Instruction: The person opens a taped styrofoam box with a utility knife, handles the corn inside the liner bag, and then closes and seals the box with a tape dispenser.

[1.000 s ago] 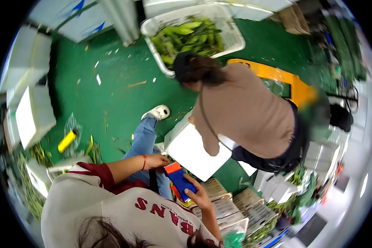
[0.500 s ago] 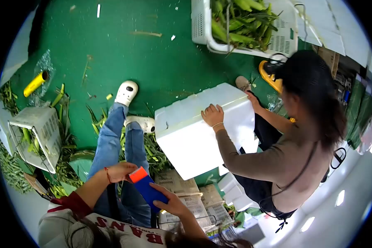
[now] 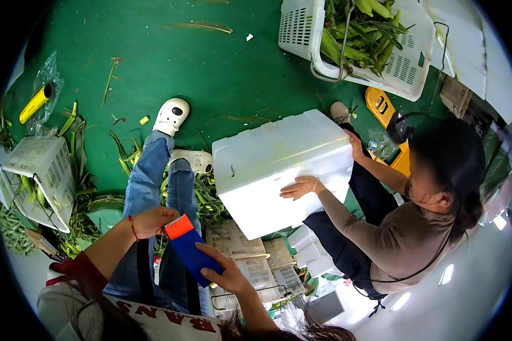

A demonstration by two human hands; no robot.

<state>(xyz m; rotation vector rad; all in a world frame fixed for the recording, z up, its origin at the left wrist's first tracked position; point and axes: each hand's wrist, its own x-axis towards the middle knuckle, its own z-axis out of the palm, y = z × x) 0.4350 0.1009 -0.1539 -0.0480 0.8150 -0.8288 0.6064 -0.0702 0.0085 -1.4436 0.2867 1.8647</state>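
My right hand (image 3: 228, 270) is closed around a flat, rectangular blue and orange object (image 3: 191, 249), thumb across its blue part. Its orange end tilts up toward my left hand (image 3: 152, 221), which wears a thin red band. The left fingers are pinched together beside the pale edge of that orange end; whatever sits between them is too small to make out. Both hands are above my legs in jeans (image 3: 182, 196). Ahead to the right is a big white foam box (image 3: 279, 150), apart from my hands, with another person's hand (image 3: 302, 187) resting on its side.
A person (image 3: 407, 233) in a dark cap sits at the right. White crates, one with corn (image 3: 301, 31) at the back and a tipped one (image 3: 62, 170) at left, stand on the green floor (image 3: 210, 68). Husks (image 3: 207, 196), a yellow tube (image 3: 36, 103) and a yellow scale-like item (image 3: 379, 105) lie around.
My hands and the blue and orange object have shifted slightly left in view. The other person's hand has slid from the box's top edge onto its side, and their body leans back.
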